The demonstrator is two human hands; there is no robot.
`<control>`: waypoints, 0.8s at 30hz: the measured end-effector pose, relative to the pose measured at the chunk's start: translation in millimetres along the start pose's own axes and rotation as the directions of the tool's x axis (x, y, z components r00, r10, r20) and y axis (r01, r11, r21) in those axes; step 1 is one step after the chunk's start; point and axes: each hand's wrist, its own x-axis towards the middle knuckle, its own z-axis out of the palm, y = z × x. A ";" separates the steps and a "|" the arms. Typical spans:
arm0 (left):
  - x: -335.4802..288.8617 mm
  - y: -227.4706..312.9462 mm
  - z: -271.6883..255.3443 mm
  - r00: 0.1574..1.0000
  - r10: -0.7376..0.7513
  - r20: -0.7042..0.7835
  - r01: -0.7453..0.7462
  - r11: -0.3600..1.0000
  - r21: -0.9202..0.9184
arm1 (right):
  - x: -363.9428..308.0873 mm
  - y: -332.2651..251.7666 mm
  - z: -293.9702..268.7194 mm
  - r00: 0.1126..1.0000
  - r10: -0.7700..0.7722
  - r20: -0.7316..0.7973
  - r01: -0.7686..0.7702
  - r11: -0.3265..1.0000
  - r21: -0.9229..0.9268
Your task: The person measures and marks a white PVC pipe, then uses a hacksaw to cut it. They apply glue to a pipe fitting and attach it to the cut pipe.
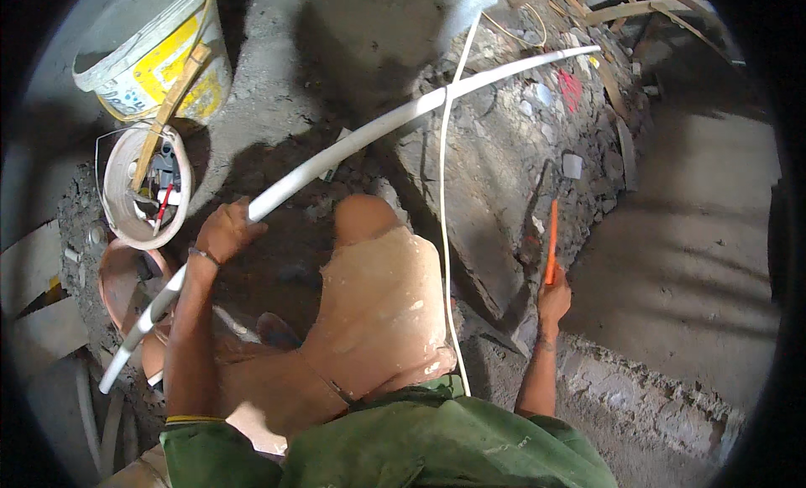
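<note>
A long white pipe (361, 140) slants from lower left to upper right, the fingers of the left hand (227, 236) wrapped round it. Beyond it stand a bucket (159, 67) and a smaller pail (123, 186). The right hand (554, 302) grips an orange tool (552, 236), its kind hard to tell.

The left hand (225, 234) grips a white pipe (359, 139), the right hand (554, 300) an orange tool (552, 236)
</note>
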 end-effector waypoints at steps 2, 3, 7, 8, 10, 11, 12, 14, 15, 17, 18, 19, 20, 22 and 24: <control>-15.5 20.5 -25.2 0.993 -0.003 -0.117 0.010 0.998 0.054 | 11.8 -11.7 -22.2 0.962 -0.165 0.218 0.183 0.981 -0.065; -19.8 28.7 -41.0 0.995 -0.017 -0.099 0.024 0.997 0.069 | 20.3 -36.5 -38.5 0.936 -0.129 0.329 0.145 0.989 -0.025; -52.2 32.3 -78.3 0.978 -0.008 -0.209 0.062 0.966 0.252 | 66.2 -186.9 -143.7 0.898 -0.440 -0.005 0.406 0.824 0.396; -63.6 27.7 -87.9 0.968 0.007 -0.250 0.076 0.944 0.321 | 73.3 -225.9 -175.0 0.762 -0.568 -0.310 0.647 0.664 0.375; -79.5 15.7 -104.4 0.952 0.022 -0.305 0.114 0.901 0.419 | 88.6 -280.8 -214.0 0.547 -0.547 -0.634 0.837 0.351 0.420; -76.6 15.8 -110.4 0.939 0.069 -0.337 0.093 0.892 0.443 | 93.7 -304.4 -232.3 0.406 -0.499 -0.765 0.912 0.166 0.376; -74.8 14.1 -117.6 0.922 0.113 -0.370 0.085 0.874 0.479 | 97.9 -328.4 -233.9 0.340 -0.455 -0.823 0.936 0.075 0.345; -63.1 24.3 -122.8 0.935 0.091 -0.342 0.104 0.852 0.513 | 116.4 -384.1 -197.6 0.403 -0.441 -0.802 0.914 0.145 0.379; -56.6 31.4 -122.4 0.948 0.050 -0.316 0.129 0.843 0.522 | 130.6 -414.4 -158.2 0.485 -0.447 -0.751 0.874 0.228 0.429; -48.8 15.8 -104.5 0.955 0.011 -0.297 0.161 0.820 0.549 | 142.6 -459.2 -85.3 0.602 -0.425 -0.676 0.798 0.302 0.521; -49.6 22.3 -110.3 0.949 -0.030 -0.315 0.205 0.817 0.539 | 135.4 -463.9 -87.1 0.620 -0.399 -0.675 0.784 0.283 0.553; -54.3 32.3 -114.9 0.941 -0.067 -0.331 0.243 0.813 0.528 | 143.6 -460.2 -92.7 0.634 -0.396 -0.664 0.770 0.242 0.591; -61.2 39.0 -115.9 0.942 -0.106 -0.319 0.268 0.812 0.519 | 149.0 -462.5 -112.3 0.639 -0.396 -0.659 0.759 0.187 0.624; -57.5 27.9 -116.4 0.930 -0.017 -0.366 0.206 0.851 0.483 | 152.7 -434.6 -177.6 0.572 -0.541 -0.616 0.790 0.164 0.590; -56.2 15.7 -123.4 0.923 0.031 -0.384 0.179 0.848 0.498 | 133.7 -434.2 -234.8 0.640 -0.373 -0.672 0.736 0.046 0.675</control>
